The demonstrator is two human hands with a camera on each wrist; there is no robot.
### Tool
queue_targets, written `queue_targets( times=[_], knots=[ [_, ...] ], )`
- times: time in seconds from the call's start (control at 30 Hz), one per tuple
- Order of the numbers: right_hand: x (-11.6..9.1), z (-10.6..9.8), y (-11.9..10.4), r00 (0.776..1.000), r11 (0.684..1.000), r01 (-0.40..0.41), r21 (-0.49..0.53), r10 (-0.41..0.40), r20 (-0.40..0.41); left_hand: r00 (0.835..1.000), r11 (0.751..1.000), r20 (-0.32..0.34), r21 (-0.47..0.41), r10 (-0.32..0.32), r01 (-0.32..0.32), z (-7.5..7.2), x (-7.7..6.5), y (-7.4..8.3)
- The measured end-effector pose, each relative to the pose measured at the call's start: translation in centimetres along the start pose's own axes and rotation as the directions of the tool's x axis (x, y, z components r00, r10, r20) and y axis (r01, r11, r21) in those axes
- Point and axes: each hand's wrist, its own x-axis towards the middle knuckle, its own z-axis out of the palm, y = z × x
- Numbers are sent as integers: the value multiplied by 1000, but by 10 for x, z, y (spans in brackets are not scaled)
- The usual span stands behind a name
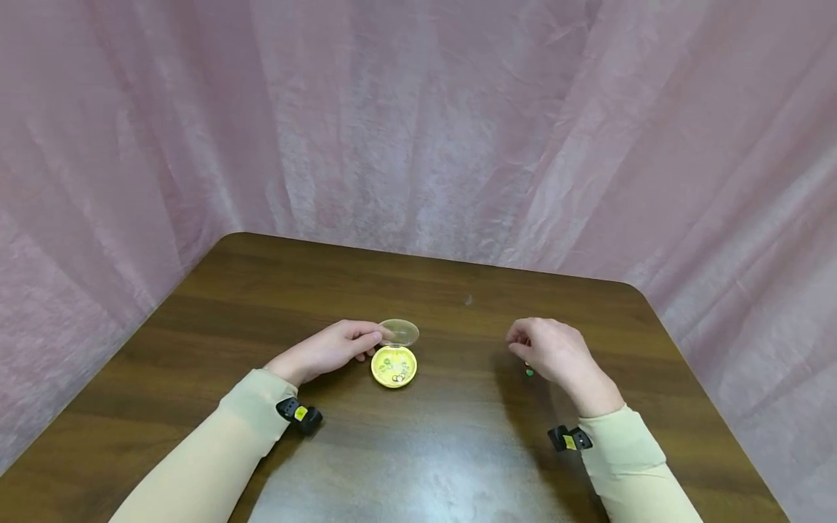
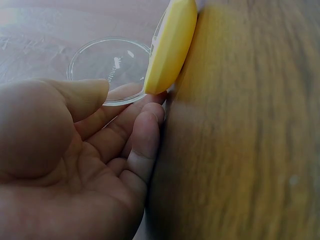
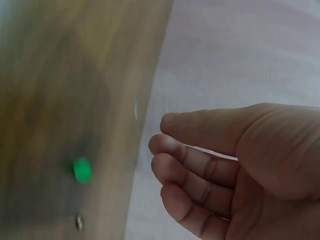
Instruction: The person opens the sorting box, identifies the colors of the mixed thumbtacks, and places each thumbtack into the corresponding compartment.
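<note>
A small round yellow case (image 1: 394,384) lies on the table with its clear lid (image 1: 402,332) raised at the back. Inside it are small ring-like pieces (image 1: 398,378) and green bits. My left hand (image 1: 336,347) pinches the edge of the lid between thumb and fingers, its lower fingers resting beside the case; the left wrist view shows the lid (image 2: 109,62) over the fingertips. On the other side, my right hand (image 1: 556,350) hovers with loosely curled fingers, nothing seen between them. Below it lie a small green piece (image 3: 82,170) and a tiny metallic piece (image 3: 80,222), both blurred.
The brown wooden table (image 1: 314,290) has rounded far corners. Farther back on it lies a small clear piece (image 1: 468,299). A pink curtain (image 1: 418,131) hangs behind and around the table's edges.
</note>
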Motion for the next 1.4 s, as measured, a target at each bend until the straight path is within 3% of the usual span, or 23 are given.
queue_targets(
  times=[0.13,0.23,0.4,0.53,0.93,1.4],
  knots=[
    [-5,-13,19,998,998,-64,-16,64,9,1000,1000,2,1,-18,18,-1,-3,1],
    [-8,-19,27,994,996,-86,-18,87,68,1000,1000,-2,7,-21,21,-4,-5,1],
    [-9,-19,28,978,996,-84,-29,88,190,1000,1000,-4,9,-25,25,-5,-8,-1],
    [-8,-14,24,972,997,-70,-32,76,222,1000,1000,-2,6,-22,22,-6,-8,-1],
    [-6,-3,17,961,998,-61,-35,68,268,1000,1000,-3,-1,-3,3,-6,-8,1],
    [-2,7,20,966,997,-44,-62,58,253,1000,1000,1,-6,-7,7,-5,-7,0]
  ],
)
